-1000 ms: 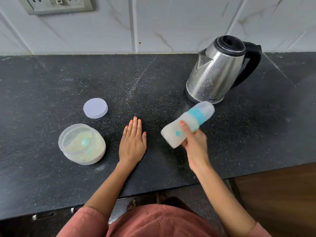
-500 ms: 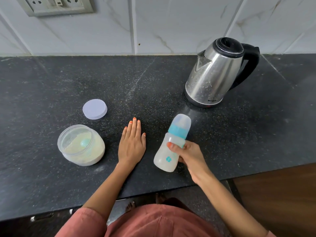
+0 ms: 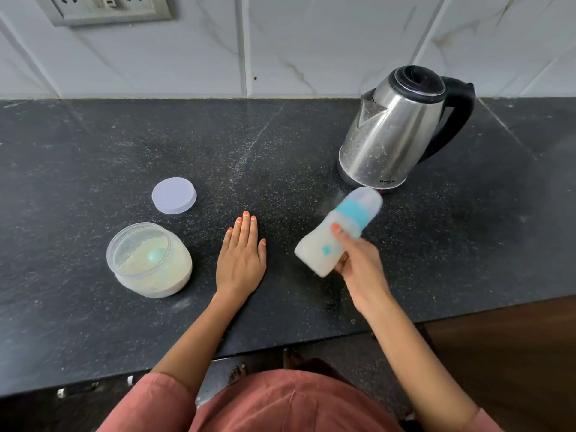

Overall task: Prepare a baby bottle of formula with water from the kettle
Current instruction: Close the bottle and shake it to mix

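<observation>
Black speckled stone forms the bench (image 3: 93,151), backed by a white tiled wall (image 3: 311,42). Right of middle, the baby bottle (image 3: 339,235) is held tilted above the bench. Its long axis runs from the base at lower left to the capped, teal-collared top at upper right, which points at the foot of the kettle (image 3: 392,135). The right hand (image 3: 361,266) grips its milky body, fingers curled round it. The left hand (image 3: 241,260) lies flat on the bench, fingers straight, between the bottle and an open jar of powder (image 3: 149,260), whose lid (image 3: 174,194) lies just behind.
</observation>
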Available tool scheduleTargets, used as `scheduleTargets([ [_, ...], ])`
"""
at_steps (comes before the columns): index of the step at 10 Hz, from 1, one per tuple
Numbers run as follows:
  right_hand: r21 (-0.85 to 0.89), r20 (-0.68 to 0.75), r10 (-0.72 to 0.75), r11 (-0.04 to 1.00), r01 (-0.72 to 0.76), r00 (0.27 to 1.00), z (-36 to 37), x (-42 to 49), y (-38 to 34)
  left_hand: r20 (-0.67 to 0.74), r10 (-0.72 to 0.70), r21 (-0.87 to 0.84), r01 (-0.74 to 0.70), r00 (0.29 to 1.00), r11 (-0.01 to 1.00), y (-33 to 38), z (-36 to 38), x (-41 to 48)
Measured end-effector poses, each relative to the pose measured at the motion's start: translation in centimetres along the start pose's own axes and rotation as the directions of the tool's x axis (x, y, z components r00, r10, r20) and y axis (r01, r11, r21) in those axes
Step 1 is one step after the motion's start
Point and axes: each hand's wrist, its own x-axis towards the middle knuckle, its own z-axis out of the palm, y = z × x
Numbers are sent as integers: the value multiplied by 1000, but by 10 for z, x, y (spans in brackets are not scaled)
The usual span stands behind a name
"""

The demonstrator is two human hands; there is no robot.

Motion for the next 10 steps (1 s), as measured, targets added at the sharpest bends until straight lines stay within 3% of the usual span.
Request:
scheduleTargets([
  [1, 64, -84, -32, 997, 38, 996, 4, 5, -1, 0, 1, -1, -1, 1000, 1000, 0, 0, 0],
  [2, -262, 124, 40, 965, -6, 991, 4, -10, 10, 0, 1, 3, -1, 1000, 1000, 0, 0, 1],
  [3, -300, 158, 61, 954, -11, 986, 1, -11, 7, -4, 0, 7, 0, 1000, 1000, 0, 0, 1],
  [4, 70, -22, 9, 998, -8, 1000, 2, 4, -4, -4, 3, 9, -3, 1000, 1000, 0, 0, 1],
  [5, 27, -29, -23, 999, 24, 999, 2, 5, 0, 2, -1, 4, 1, 1000, 1000, 1, 0, 0],
  [6, -309, 179, 73, 951, -15, 981, 1, -13, 12, 1, 2, 8, -2, 1000, 1000, 1, 0, 1],
  [7, -220, 151, 59, 975, -24, 987, -2, -9, 6, 0, -3, 15, 3, 1000, 1000, 1, 0, 1],
  [8, 157, -41, 27, 987, -20, 999, 1, 8, -5, 3, -1, 22, 1, 1000, 1000, 0, 1, 1],
  [9, -48, 17, 10, 999, -9, 1000, 4, 4, 2, 5, -3, 25, 3, 1000, 1000, 0, 0, 1],
  [10, -379, 190, 114, 925, -34, 975, 1, -13, 13, 5, -3, 23, 3, 1000, 1000, 0, 1, 1],
])
